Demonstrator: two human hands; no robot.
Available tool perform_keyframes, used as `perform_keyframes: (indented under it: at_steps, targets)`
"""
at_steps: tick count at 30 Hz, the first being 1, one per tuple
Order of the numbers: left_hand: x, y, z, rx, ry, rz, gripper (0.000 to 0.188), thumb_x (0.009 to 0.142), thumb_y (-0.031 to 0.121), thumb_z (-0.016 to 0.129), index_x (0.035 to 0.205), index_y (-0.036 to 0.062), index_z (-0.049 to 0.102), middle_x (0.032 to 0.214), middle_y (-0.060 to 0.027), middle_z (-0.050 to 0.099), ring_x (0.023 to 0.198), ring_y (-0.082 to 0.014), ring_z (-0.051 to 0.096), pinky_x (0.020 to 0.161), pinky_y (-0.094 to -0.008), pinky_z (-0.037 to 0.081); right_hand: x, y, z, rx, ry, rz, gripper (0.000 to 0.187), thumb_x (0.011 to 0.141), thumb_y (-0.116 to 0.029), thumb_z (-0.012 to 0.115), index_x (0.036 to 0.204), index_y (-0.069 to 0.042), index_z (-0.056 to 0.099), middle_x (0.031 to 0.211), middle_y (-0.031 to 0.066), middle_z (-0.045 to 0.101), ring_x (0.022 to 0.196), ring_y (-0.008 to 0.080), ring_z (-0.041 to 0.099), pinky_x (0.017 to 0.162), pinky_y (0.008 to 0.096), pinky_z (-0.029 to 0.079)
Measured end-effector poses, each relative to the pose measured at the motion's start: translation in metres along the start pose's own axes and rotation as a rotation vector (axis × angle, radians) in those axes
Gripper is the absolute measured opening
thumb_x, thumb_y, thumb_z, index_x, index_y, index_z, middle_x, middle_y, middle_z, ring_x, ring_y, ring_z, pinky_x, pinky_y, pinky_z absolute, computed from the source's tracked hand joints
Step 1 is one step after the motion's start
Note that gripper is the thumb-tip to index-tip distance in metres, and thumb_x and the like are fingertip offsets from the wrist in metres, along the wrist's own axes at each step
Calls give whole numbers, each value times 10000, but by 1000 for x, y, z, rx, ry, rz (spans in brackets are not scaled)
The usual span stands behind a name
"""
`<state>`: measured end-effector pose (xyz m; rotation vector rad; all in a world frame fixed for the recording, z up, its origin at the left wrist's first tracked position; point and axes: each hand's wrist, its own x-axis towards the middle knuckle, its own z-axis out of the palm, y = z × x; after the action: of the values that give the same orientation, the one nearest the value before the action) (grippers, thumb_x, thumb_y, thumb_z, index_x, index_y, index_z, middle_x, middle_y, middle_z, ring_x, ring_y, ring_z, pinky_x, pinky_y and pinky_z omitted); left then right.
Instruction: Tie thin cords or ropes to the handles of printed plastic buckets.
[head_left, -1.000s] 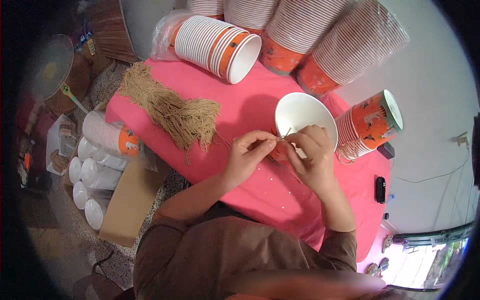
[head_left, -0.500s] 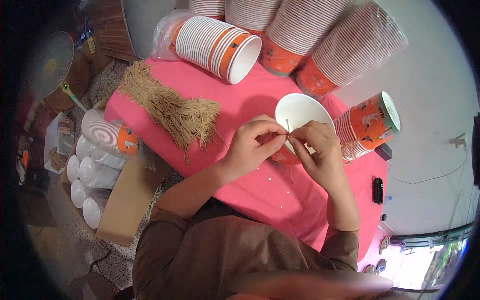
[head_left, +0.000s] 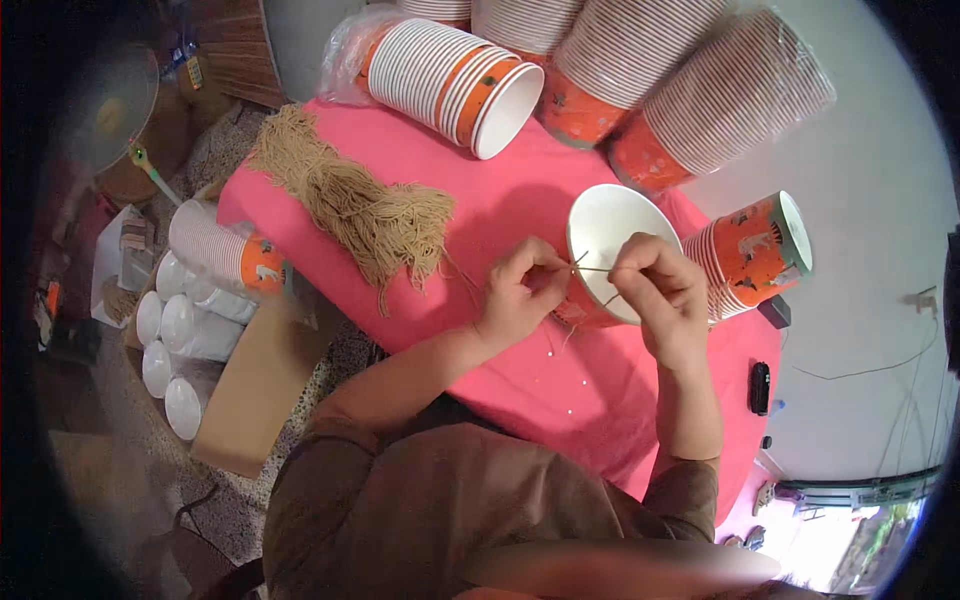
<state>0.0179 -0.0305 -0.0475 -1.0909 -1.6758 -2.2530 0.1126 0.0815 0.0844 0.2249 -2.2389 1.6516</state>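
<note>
A short length of tan string [head_left: 593, 269] runs taut between my two hands, above the mouth of a white-lined orange paper tub [head_left: 612, 212]. My left hand [head_left: 522, 298] pinches one part of it, where a loose end sticks up. My right hand [head_left: 668, 300] is closed on the other part, with finger and thumb bent; another bit of string pokes out below. Whether there is a knot is too small to tell. To the left of my left hand lies a thick bundle of tan strings [head_left: 350, 205].
Stacked tubs [head_left: 450, 90] lie on their side at the back, beside tall wrapped stacks [head_left: 735, 100]. Another stack [head_left: 755, 250] leans at the right. White specks and a black object [head_left: 760, 388] lie on the pink cloth [head_left: 520, 390]. An opened carton [head_left: 255, 385] holds more tubs at left.
My hands have drawn apart, the right one moving rightward, so the string between them now shows. The whole view has shifted slightly.
</note>
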Motion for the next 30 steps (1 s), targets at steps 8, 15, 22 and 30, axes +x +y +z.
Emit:
perform_keyframes:
  at_steps: [8, 15, 22, 30]
  targets:
    - [-5, -13, 14, -66, 30, -31, 121, 787, -34, 633, 851, 40, 562, 815, -41, 573, 752, -127, 566, 647, -259, 453, 0, -19, 15, 253, 39, -119, 65, 885, -38, 588, 846, 0, 553, 803, 10, 527, 712, 86, 483, 632, 216, 387]
    - [0, -6, 30, -198, 69, -136, 111, 817, 21, 634, 822, 30, 523, 701, -18, 542, 616, -71, 499, 538, -231, 409, -13, -5, 37, -367, -327, -449, 80, 761, -80, 659, 766, -44, 588, 765, 81, 574, 678, 241, 548, 641, 361, 433]
    - [-5, -21, 28, -263, -33, -245, 170, 829, 4, 660, 974, 22, 573, 867, -21, 616, 807, -93, 578, 714, -234, 468, -26, 17, 55, -631, -393, -559, 118, 717, -91, 675, 766, -27, 589, 743, 99, 559, 696, 264, 574, 633, 373, 439]
    - [2, -17, 26, -85, -24, 63, 173, 779, -15, 687, 907, 37, 582, 793, -41, 582, 683, -121, 560, 597, -269, 461, -35, 22, 53, -646, -365, -537, 118, 713, -95, 669, 761, -33, 581, 740, 104, 548, 695, 262, 568, 678, 374, 458]
